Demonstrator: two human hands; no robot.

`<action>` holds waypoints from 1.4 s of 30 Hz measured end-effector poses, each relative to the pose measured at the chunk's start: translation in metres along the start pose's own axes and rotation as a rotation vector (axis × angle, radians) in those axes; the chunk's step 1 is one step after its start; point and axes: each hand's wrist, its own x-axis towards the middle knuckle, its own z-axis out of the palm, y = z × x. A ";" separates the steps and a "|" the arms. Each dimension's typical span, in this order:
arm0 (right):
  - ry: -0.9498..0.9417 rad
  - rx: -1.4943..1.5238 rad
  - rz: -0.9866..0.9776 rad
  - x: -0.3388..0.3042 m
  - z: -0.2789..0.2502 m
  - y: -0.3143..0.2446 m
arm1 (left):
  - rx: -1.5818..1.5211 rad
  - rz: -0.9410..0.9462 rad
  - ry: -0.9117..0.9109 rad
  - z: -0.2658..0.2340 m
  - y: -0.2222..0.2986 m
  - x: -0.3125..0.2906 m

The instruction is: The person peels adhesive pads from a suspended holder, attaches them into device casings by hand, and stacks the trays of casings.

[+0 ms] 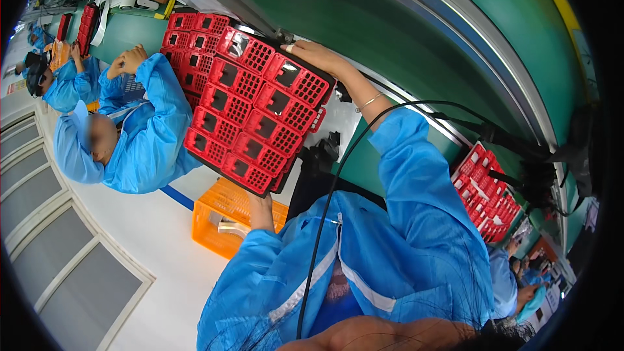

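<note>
A red grid tray point(244, 114) with several square compartments, small dark pieces in them, is held tilted between my two hands. My right hand point(315, 55) is closed over its upper right corner, the fingers along the dark rim. At the lower edge my left hand point(261, 205) supports the tray from beneath, its fingers mostly hidden by it. More red trays point(185, 39) stand right behind the held one. Another red layer shows under its right edge.
An orange crate point(211, 224) stands below the tray. To the left sits a co-worker in blue point(146, 143), others beyond. Red trays point(484, 188) lie at the right on the green bench point(416, 32). A black cable point(344, 169) hangs across my front. Metal rails edge the bench.
</note>
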 end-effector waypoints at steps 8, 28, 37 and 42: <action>0.091 0.226 0.018 -0.073 0.004 0.009 | 0.023 -0.062 -0.031 -0.006 0.034 -0.025; 0.972 1.247 0.132 -0.441 0.001 0.234 | 0.318 -0.534 -0.517 0.110 -0.110 -0.009; 0.985 1.190 0.238 -0.455 -0.011 0.287 | 0.541 -0.465 -0.689 0.134 -0.141 -0.001; 0.971 1.158 0.280 -0.453 -0.015 0.298 | 0.822 -0.217 -1.039 0.080 -0.129 0.004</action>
